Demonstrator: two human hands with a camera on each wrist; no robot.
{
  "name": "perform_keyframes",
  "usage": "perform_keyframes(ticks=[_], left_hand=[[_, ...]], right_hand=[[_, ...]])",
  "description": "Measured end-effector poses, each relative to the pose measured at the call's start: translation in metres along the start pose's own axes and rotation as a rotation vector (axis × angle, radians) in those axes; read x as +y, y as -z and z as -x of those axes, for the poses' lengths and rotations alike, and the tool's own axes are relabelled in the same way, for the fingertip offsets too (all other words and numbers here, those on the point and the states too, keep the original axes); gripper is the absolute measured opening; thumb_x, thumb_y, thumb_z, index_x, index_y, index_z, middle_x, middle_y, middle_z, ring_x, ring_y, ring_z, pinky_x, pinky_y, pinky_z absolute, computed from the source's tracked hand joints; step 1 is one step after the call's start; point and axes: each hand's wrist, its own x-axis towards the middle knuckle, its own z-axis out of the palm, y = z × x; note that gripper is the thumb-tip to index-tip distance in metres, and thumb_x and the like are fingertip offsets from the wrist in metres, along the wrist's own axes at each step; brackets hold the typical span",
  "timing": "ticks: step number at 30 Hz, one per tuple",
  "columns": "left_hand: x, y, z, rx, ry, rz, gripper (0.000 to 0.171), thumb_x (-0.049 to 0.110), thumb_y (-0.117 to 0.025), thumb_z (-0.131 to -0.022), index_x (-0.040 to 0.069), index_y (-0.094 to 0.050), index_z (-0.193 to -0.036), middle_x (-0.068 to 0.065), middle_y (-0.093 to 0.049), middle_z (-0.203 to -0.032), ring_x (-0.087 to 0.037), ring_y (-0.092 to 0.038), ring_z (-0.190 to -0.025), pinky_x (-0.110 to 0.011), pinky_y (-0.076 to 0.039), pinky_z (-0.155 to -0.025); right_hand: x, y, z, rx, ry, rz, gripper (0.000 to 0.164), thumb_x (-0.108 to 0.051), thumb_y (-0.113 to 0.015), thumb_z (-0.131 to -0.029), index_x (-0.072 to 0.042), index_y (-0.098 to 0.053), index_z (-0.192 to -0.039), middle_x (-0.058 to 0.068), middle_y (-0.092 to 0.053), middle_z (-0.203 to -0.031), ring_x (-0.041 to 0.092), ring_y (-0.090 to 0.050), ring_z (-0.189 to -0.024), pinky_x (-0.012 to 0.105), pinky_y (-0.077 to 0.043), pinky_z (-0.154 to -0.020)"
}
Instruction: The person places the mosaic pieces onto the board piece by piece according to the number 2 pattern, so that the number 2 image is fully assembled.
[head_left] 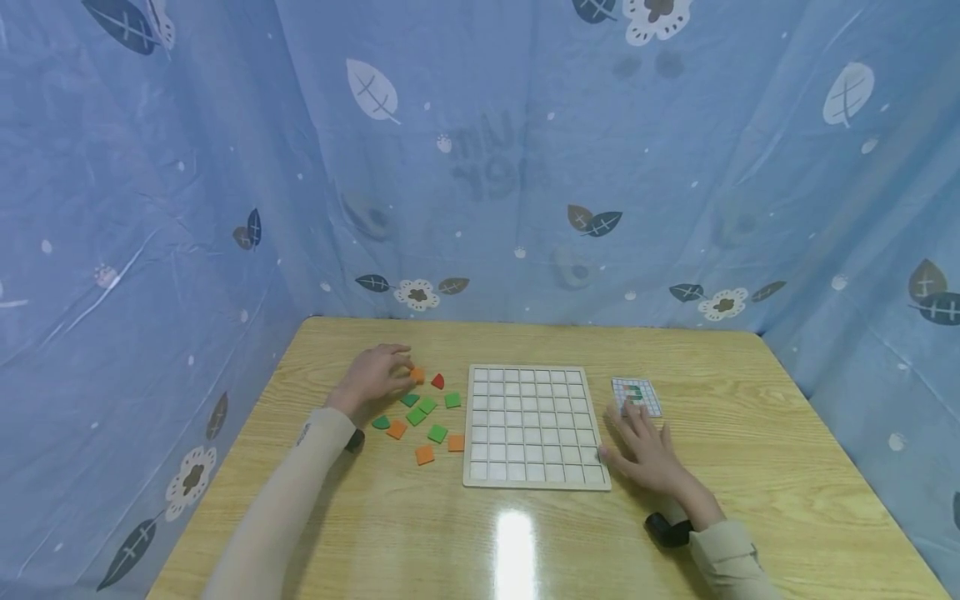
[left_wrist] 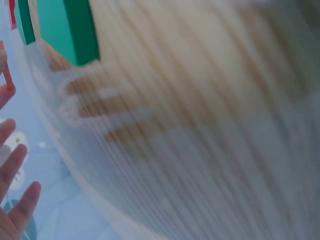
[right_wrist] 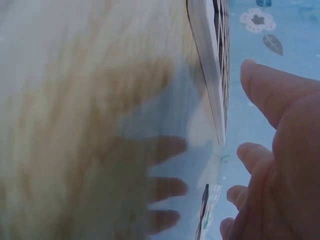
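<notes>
My left hand is at the far side of a group of loose tiles. Its thumb and a finger pinch an orange square tile, whose edge also shows as an orange strip in the left wrist view; the other fingers are spread. Close by lie a red piece and a dark green piece. Right of the tiles sits a pale gridded board. My right hand holds nothing, its fingers extended between the board's right edge and a small printed pattern card.
Several light green tiles and orange tiles lie left of the board, some near its edge. The wooden table reflects light at the front. A blue patterned curtain stands behind and at both sides.
</notes>
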Motion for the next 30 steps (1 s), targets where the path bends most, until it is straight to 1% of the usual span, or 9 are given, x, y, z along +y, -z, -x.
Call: perform_keyframes(ticks=[3,6,10,15,20,22,30], left_hand=[[0.004,0.001,0.0,0.014,0.012,0.012,0.029,0.038,-0.067,-0.084,0.018,-0.071,-0.104,-0.009,-0.049,-0.137,-0.031,-0.047,-0.123,-0.052,-0.039,-0.099],[0.007,0.0,-0.001,0.025,0.009,0.021,0.03,0.038,-0.066,-0.084,0.017,-0.071,-0.104,-0.008,-0.049,-0.137,-0.03,-0.046,-0.124,-0.052,-0.039,-0.1],[0.01,-0.002,-0.003,0.035,0.003,0.013,0.03,0.039,-0.066,-0.084,0.017,-0.07,-0.104,-0.008,-0.05,-0.136,-0.029,-0.046,-0.124,-0.051,-0.038,-0.102],[0.016,-0.002,-0.007,0.046,0.014,0.006,0.029,0.04,-0.066,-0.084,0.019,-0.071,-0.103,-0.007,-0.051,-0.136,-0.028,-0.046,-0.125,-0.048,-0.038,-0.103],[0.022,-0.002,-0.009,0.058,0.008,0.036,0.028,0.04,-0.068,-0.082,0.019,-0.072,-0.101,-0.006,-0.052,-0.135,-0.026,-0.047,-0.123,-0.046,-0.04,-0.101],[0.023,-0.002,-0.01,0.067,-0.001,0.044,0.028,0.04,-0.068,-0.082,0.019,-0.072,-0.1,-0.006,-0.052,-0.134,-0.026,-0.048,-0.123,-0.046,-0.041,-0.1],[0.032,-0.003,-0.011,0.087,-0.019,0.018,0.027,0.04,-0.069,-0.081,0.02,-0.072,-0.099,-0.005,-0.053,-0.133,-0.026,-0.049,-0.121,-0.047,-0.042,-0.099]], right_hand=[[-0.001,-0.001,0.002,-0.011,0.008,-0.043,0.07,-0.038,-0.057,-0.089,-0.004,-0.03,-0.144,0.03,-0.011,-0.149,0.056,0.001,-0.134,0.079,0.004,-0.093],[-0.004,-0.002,0.003,-0.022,0.006,-0.066,0.07,-0.038,-0.057,-0.089,-0.004,-0.03,-0.144,0.03,-0.011,-0.149,0.055,0.002,-0.134,0.079,0.005,-0.093],[-0.007,-0.002,0.004,-0.04,0.001,-0.064,0.068,-0.038,-0.056,-0.09,-0.004,-0.031,-0.143,0.03,-0.012,-0.15,0.054,0.001,-0.134,0.079,0.004,-0.093],[-0.007,-0.003,0.005,-0.07,0.004,-0.082,0.068,-0.037,-0.056,-0.09,-0.005,-0.03,-0.144,0.029,-0.01,-0.15,0.055,0.002,-0.134,0.079,0.005,-0.093],[-0.006,-0.005,0.007,-0.112,0.008,-0.096,0.068,-0.037,-0.054,-0.091,-0.005,-0.027,-0.145,0.03,-0.007,-0.15,0.054,0.005,-0.134,0.078,0.007,-0.094],[-0.006,-0.005,0.007,-0.12,0.008,-0.099,0.069,-0.037,-0.054,-0.091,-0.005,-0.026,-0.146,0.029,-0.006,-0.151,0.054,0.005,-0.134,0.077,0.008,-0.094],[-0.006,-0.004,0.008,-0.131,0.009,-0.125,0.067,-0.035,-0.055,-0.091,-0.007,-0.028,-0.145,0.03,-0.006,-0.151,0.054,0.005,-0.134,0.076,0.008,-0.095]])
